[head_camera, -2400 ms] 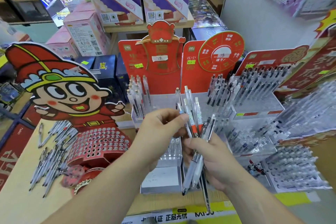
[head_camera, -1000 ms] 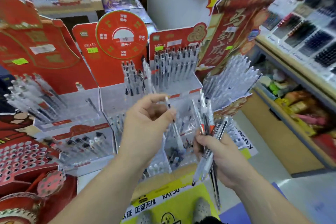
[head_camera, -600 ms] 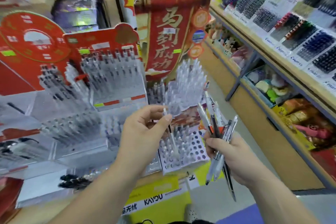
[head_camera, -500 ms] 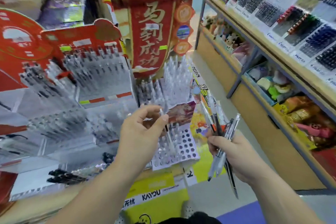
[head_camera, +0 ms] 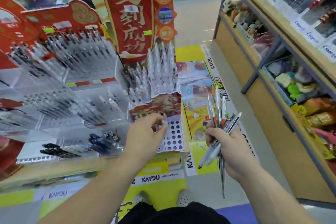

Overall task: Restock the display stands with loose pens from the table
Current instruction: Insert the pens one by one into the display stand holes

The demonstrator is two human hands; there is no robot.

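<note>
Plastic pens [head_camera: 211,152] upright, tips down

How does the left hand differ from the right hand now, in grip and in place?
The left hand pinches one pale pen with its fingertips; the right hand grips a whole bundle of pens in its fist. The left hand is over the white holed tray of the stand; the right hand is off to the side, apart from the tray. Both are bare and hold pens.

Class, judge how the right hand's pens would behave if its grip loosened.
The pens look stiff and probably light: the right hand holds several. They splay unevenly, so some may slip. Smooth round barrels would likely roll.
</note>
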